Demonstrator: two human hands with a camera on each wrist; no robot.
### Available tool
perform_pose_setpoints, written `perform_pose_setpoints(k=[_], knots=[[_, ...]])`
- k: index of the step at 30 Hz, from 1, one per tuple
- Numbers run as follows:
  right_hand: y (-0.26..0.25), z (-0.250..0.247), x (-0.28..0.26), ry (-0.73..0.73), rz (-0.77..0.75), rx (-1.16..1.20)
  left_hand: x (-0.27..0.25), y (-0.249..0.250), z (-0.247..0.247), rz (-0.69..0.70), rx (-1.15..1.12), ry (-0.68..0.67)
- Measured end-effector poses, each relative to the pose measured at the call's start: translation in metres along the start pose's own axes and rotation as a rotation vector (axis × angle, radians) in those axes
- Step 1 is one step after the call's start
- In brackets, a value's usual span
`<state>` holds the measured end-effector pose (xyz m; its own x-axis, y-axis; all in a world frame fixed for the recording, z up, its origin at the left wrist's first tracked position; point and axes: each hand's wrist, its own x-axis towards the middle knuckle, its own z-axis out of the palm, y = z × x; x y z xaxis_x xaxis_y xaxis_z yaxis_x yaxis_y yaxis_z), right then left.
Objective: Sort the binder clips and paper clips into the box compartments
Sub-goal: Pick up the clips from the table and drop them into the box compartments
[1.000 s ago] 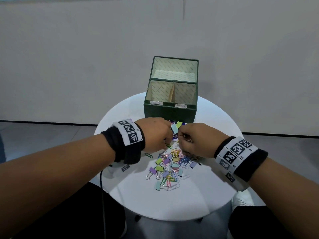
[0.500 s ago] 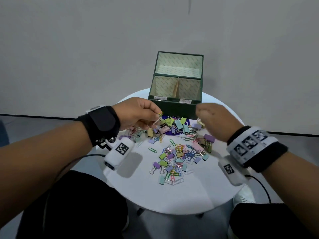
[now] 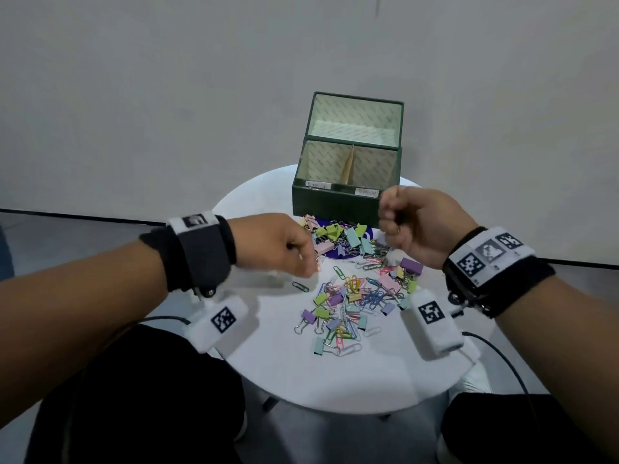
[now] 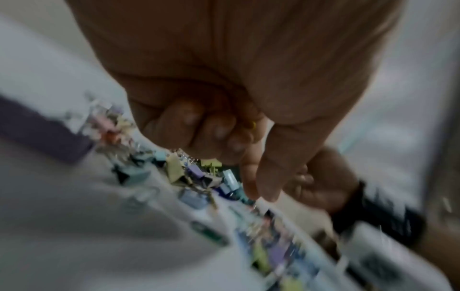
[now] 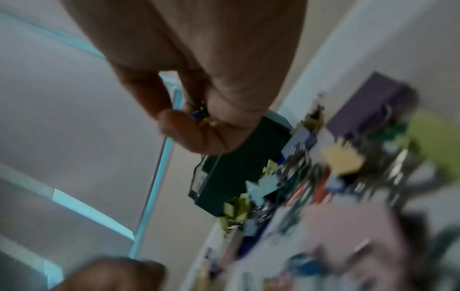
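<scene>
A dark green box (image 3: 335, 205) stands at the table's back, with two labelled front compartments and one wider rear compartment. In front of it lies a pile of pastel binder clips and coloured paper clips (image 3: 355, 296). My left hand (image 3: 310, 262) hovers low at the pile's left edge. Its fingers are curled round a yellow paper clip (image 4: 254, 125). My right hand (image 3: 388, 226) is raised in a fist just before the box's right front compartment. It holds small blue and yellow clips (image 5: 199, 116). Both wrist views are blurred.
The round white table (image 3: 301, 373) has its near edge close to my legs. A single green paper clip (image 3: 300, 286) lies left of the pile. A dark blue disc (image 3: 335, 254) sits under the clips by the box. Cables hang from both wrists.
Both hands lifted off the pile with clips. The right hand rose toward the box's right front, and the left hand came back down to the pile's left edge.
</scene>
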<state>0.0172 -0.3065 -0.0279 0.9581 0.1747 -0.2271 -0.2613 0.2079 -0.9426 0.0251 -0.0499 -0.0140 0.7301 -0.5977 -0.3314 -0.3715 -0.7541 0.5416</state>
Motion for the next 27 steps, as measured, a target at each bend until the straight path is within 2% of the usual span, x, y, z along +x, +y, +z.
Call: perform_pose_setpoints(k=[2,4,5,7,10,17,19,22,27], knots=[[-0.002,0.011,-0.005,-0.069,-0.079,-0.723,-0.003,0.008,0.007,0.078,0.388,-0.017],[0.000,0.023,-0.007,-0.202,-0.158,-1.360,-0.005,0.010,0.015,0.103,0.609,-0.039],[0.002,0.029,-0.008,-0.263,-0.154,-1.545,-0.005,0.011,0.017,0.112,0.683,-0.045],[0.008,0.035,-0.008,-0.305,-0.131,-1.744,-0.005,0.015,0.021,0.136,0.771,-0.039],[0.013,0.038,-0.007,-0.290,-0.123,-1.795,-0.004,0.018,0.024,0.169,0.838,-0.044],[0.005,0.027,-0.004,-0.362,-0.093,-1.653,-0.001,0.009,0.021,0.194,0.803,-0.022],[-0.005,0.022,-0.001,-0.313,-0.083,-1.566,0.003,0.004,0.014,0.182,0.671,0.007],[-0.025,0.014,0.005,-0.232,-0.106,-1.496,0.013,-0.001,-0.007,0.134,0.354,0.071],[-0.060,0.006,0.031,-0.012,-0.185,-1.579,0.048,0.002,-0.045,0.039,-0.044,0.226]])
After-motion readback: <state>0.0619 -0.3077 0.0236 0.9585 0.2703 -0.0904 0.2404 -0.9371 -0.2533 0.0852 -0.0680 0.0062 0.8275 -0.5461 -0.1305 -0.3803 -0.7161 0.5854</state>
